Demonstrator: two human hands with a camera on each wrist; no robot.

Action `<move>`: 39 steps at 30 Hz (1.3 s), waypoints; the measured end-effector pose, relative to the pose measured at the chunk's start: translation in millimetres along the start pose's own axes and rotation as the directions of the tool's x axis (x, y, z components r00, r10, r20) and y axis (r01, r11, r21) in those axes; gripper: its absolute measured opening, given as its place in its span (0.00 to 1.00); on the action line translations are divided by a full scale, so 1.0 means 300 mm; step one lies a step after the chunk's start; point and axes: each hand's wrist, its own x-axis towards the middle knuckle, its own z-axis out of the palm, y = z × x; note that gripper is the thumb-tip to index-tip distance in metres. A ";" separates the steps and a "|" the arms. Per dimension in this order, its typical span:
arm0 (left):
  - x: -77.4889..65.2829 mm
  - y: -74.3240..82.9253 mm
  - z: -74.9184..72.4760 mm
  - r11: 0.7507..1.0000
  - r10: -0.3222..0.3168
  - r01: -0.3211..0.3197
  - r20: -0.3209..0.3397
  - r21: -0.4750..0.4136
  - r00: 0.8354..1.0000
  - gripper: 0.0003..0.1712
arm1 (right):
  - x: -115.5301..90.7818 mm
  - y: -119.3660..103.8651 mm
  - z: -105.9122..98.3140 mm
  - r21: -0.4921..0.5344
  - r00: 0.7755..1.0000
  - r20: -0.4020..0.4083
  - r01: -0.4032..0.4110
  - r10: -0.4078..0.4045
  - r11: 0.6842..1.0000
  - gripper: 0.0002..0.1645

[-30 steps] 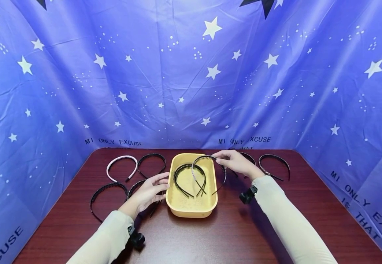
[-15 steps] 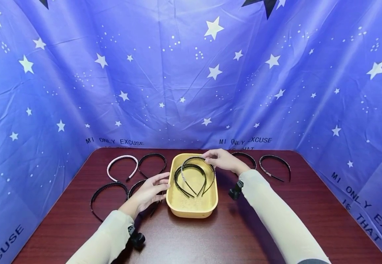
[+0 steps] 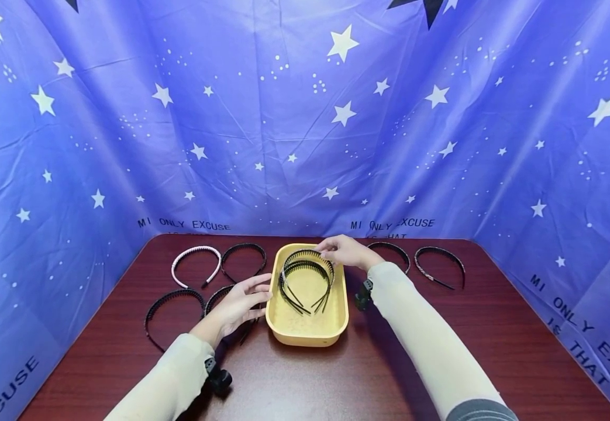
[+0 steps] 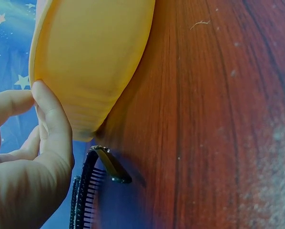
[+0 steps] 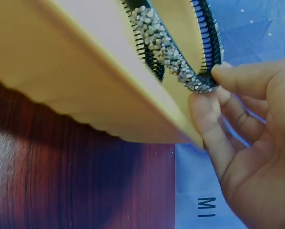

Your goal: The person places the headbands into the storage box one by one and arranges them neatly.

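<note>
Pinching a beaded headband, right hand overhangs yellow tub holding black headbands; left hand grips rim.

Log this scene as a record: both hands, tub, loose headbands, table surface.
Left hand: touches the yellow, rounded-rectangular plastic tub
Right hand: pinches a black, arched, silvery-beaded headband
In tub: at least one black, toothed headband; count unclear
Left of tub: one pale pink headband, several black headbands
Right of tub: two dark headbands
Surface: reddish-brown, wood-grained table
</note>
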 end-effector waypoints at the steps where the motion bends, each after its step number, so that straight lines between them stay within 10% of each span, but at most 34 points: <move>1: 0.000 0.001 0.000 1.000 0.000 0.000 -0.001 0.000 1.000 0.35 | 0.004 -0.001 0.002 0.002 1.000 0.003 -0.010 0.010 1.000 0.19; 39: -0.003 -0.003 0.006 1.000 0.007 -0.007 -0.009 -0.005 1.000 0.35 | 0.023 -0.034 0.044 -0.093 0.984 -0.109 -0.148 0.138 0.985 0.11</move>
